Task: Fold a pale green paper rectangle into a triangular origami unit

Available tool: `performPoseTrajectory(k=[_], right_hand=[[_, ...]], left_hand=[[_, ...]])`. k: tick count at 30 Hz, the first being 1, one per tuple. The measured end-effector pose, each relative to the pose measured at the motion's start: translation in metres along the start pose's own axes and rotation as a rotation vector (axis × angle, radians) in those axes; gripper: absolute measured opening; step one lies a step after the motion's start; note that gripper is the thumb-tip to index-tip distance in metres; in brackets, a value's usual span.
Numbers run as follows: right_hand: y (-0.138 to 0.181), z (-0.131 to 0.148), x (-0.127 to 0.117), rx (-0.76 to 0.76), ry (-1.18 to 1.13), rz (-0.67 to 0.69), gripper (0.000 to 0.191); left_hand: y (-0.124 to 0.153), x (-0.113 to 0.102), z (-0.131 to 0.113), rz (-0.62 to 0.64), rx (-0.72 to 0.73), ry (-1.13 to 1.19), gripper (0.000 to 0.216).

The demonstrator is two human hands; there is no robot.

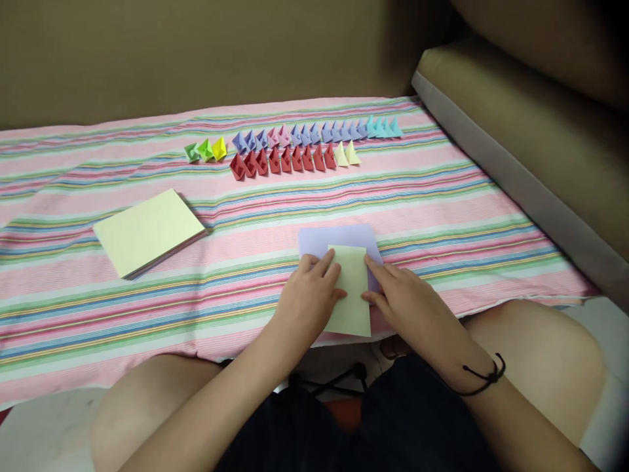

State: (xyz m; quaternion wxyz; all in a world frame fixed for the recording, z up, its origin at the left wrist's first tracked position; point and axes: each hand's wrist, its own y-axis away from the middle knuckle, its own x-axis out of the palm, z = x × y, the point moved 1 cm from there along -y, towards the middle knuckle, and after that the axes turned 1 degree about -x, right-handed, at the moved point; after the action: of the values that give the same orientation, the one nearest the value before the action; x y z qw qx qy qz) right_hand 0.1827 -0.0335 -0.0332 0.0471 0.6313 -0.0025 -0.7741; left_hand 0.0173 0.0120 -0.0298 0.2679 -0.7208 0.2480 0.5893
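Observation:
A pale yellow sheet of paper point(350, 288), narrow and seemingly folded lengthwise, lies over a lavender sheet point(337, 235) near the front edge of the cloth. Its lower end sticks out past that edge. My left hand point(309, 292) holds the left side of the yellow paper, with fingertips and thumb on its surface. On the opposite side, my right hand point(405, 298) has its index finger near the top right corner and its thumb lower on the right edge. The undersides of both hands are hidden.
A stack of paper point(150, 233) with a pale yellow top sheet lies at left. Toward the back stand rows of small folded paper boats, including red ones point(286, 160), purple ones point(304, 135) and yellow-green ones point(206, 150). A brown cushion point(531, 144) borders the striped cloth point(236, 262).

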Motion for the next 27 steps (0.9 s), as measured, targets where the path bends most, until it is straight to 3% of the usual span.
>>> performPoseTrajectory(k=[11, 19, 22, 24, 27], right_hand=[[-0.012, 0.002, -0.013, 0.033, 0.024, 0.187, 0.065], [-0.018, -0.004, -0.015, 0.029, -0.039, 0.207, 0.071], [-0.019, -0.014, -0.013, -0.019, -0.167, 0.212, 0.074], [-0.018, -0.021, -0.013, -0.012, -0.316, 0.161, 0.069], [-0.019, -0.028, -0.015, 0.004, -0.433, -0.117, 0.039]], left_hand=[[-0.002, 0.001, 0.0, 0.02, -0.008, -0.004, 0.025], [-0.001, 0.0, 0.0, 0.006, 0.008, -0.013, 0.026], [0.0, 0.0, 0.0, -0.012, 0.015, -0.022, 0.025], [0.0, 0.001, 0.0, -0.012, 0.013, -0.021, 0.025], [-0.001, 0.001, 0.001, 0.0, 0.007, -0.008, 0.026]])
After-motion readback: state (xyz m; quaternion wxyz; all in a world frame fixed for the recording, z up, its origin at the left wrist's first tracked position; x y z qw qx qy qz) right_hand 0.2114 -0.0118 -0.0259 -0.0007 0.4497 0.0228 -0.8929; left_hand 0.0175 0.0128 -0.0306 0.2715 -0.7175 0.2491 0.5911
